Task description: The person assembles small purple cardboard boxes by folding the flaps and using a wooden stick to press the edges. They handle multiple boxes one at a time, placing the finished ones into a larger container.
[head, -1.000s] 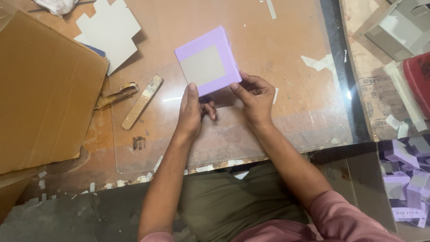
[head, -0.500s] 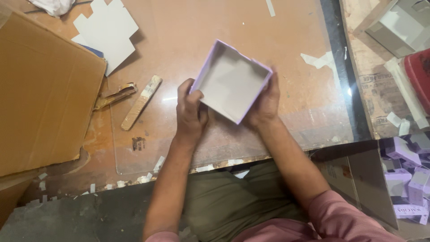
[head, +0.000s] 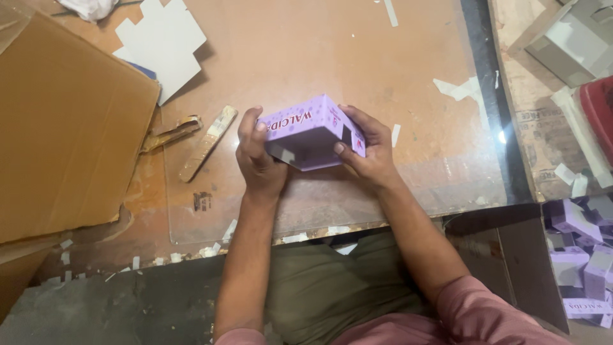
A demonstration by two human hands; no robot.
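I hold a small purple cardboard box [head: 311, 131] with both hands above the brown worktable [head: 319, 57]. Its printed outer sides face up and toward me, and the box is tilted. My left hand [head: 257, 156] grips its left end, fingers curled over the top edge. My right hand [head: 369, 148] clasps its right end, with the thumb on the near face. The box's open side is turned away and hidden.
A large brown cardboard sheet [head: 60, 128] lies at the left. A white die-cut blank [head: 163, 45] sits at the back left. Two glue-stained sticks [head: 207, 142] lie left of my hands. A pile of purple boxes [head: 584, 255] is at the lower right, and a grey box [head: 568, 38] is at the upper right.
A second ago the piece lay flat with its grey inner face up. I lifted it, showing its open inside, then turned it over so the printed purple outside faces up.
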